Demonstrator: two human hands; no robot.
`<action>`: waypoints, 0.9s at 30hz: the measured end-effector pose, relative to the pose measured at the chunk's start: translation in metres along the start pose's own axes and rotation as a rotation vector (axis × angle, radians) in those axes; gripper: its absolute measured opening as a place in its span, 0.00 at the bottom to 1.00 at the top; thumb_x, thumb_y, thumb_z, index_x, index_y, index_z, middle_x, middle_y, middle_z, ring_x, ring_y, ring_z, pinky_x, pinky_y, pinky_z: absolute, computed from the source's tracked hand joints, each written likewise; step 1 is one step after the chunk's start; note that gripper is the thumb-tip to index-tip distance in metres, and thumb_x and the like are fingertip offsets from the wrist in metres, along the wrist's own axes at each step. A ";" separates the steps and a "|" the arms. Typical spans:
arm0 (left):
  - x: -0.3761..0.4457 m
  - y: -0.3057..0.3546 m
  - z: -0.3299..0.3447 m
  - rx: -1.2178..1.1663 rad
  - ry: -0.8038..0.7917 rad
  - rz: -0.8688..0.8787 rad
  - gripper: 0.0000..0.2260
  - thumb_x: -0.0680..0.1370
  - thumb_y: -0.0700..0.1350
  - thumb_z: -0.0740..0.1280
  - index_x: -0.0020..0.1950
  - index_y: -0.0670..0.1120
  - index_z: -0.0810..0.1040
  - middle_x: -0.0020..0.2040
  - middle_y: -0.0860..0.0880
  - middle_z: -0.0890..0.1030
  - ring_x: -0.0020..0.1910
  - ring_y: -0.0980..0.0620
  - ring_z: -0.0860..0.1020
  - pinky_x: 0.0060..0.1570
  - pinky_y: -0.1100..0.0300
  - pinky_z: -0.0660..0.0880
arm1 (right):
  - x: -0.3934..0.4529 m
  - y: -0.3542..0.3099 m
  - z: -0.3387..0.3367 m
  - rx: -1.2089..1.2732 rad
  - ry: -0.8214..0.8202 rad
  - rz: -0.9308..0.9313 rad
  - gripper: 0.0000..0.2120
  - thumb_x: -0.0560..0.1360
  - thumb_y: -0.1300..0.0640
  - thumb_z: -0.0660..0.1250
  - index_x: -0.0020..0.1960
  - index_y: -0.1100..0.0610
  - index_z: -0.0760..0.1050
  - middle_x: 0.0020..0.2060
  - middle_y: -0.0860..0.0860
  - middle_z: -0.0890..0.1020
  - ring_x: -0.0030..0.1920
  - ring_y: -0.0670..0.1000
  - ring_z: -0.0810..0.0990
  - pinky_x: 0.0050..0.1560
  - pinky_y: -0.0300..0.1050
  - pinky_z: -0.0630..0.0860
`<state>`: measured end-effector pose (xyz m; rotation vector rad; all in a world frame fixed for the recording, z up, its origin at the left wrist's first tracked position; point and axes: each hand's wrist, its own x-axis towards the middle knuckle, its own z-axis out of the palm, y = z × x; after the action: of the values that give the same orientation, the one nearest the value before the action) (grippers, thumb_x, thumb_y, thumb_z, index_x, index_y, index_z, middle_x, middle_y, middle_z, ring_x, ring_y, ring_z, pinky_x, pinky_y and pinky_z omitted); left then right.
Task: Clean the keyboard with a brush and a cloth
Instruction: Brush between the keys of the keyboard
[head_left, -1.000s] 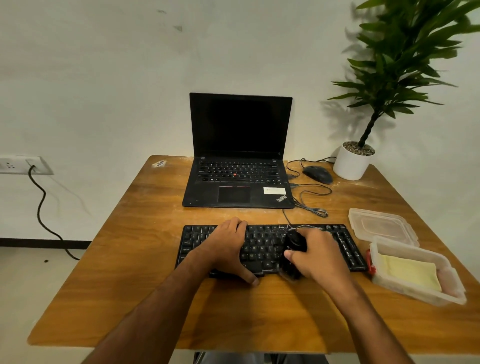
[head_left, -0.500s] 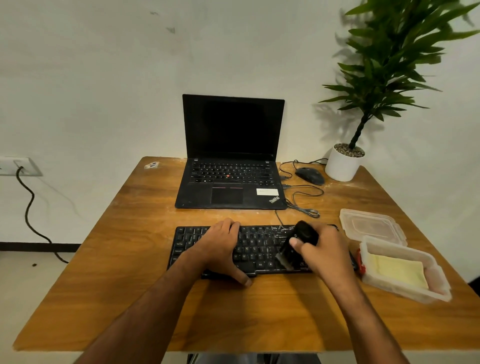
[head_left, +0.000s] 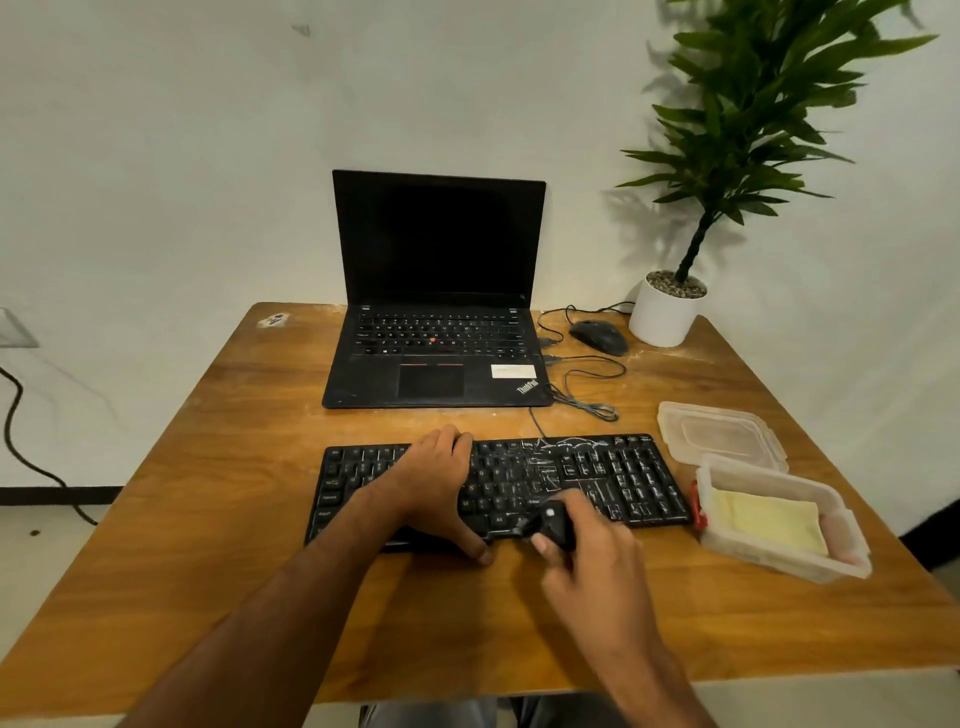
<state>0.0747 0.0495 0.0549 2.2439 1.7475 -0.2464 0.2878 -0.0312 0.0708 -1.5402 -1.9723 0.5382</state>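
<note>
A black keyboard (head_left: 613, 480) lies on the wooden table (head_left: 218, 467), with white dust lines among its right-hand keys. My left hand (head_left: 434, 486) rests flat on the keyboard's left half, thumb over its front edge. My right hand (head_left: 587, 545) grips a small black brush (head_left: 551, 522) at the keyboard's front edge, near the middle, with the bristles pointing left onto the bottom row of keys. A yellow cloth (head_left: 763, 522) lies folded inside a clear plastic box (head_left: 779, 558) to the right of the keyboard.
An open black laptop (head_left: 436, 291) stands behind the keyboard. A black mouse (head_left: 598, 335) and loose cables (head_left: 582, 384) lie to the laptop's right. A potted plant (head_left: 667, 312) is at the back right corner. The box's lid (head_left: 719, 434) lies behind the box.
My right hand has pulled the brush back toward me, from the upper key rows to the front edge of the keyboard. The left hand stays on the keyboard.
</note>
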 end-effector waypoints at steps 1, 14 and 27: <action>0.000 0.000 0.000 0.006 -0.003 0.005 0.68 0.61 0.77 0.75 0.84 0.40 0.47 0.81 0.44 0.56 0.79 0.42 0.57 0.81 0.49 0.55 | 0.003 0.005 -0.005 -0.007 0.005 0.030 0.14 0.75 0.58 0.72 0.58 0.49 0.74 0.44 0.41 0.78 0.46 0.42 0.79 0.39 0.31 0.74; 0.002 0.002 0.000 -0.015 0.012 -0.012 0.65 0.60 0.74 0.78 0.83 0.41 0.50 0.77 0.44 0.60 0.76 0.44 0.60 0.80 0.49 0.58 | 0.004 -0.030 0.011 0.007 -0.026 0.035 0.14 0.76 0.54 0.72 0.59 0.51 0.74 0.45 0.43 0.80 0.47 0.45 0.80 0.45 0.42 0.81; 0.003 0.003 -0.002 -0.022 -0.035 -0.022 0.69 0.60 0.75 0.77 0.84 0.40 0.45 0.83 0.41 0.52 0.81 0.40 0.53 0.82 0.46 0.52 | 0.012 -0.016 -0.026 -0.133 0.060 0.093 0.18 0.75 0.54 0.73 0.64 0.54 0.75 0.43 0.44 0.80 0.43 0.43 0.78 0.42 0.32 0.76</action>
<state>0.0779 0.0520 0.0563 2.1926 1.7501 -0.2677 0.2912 -0.0244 0.1024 -1.7166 -1.9315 0.3997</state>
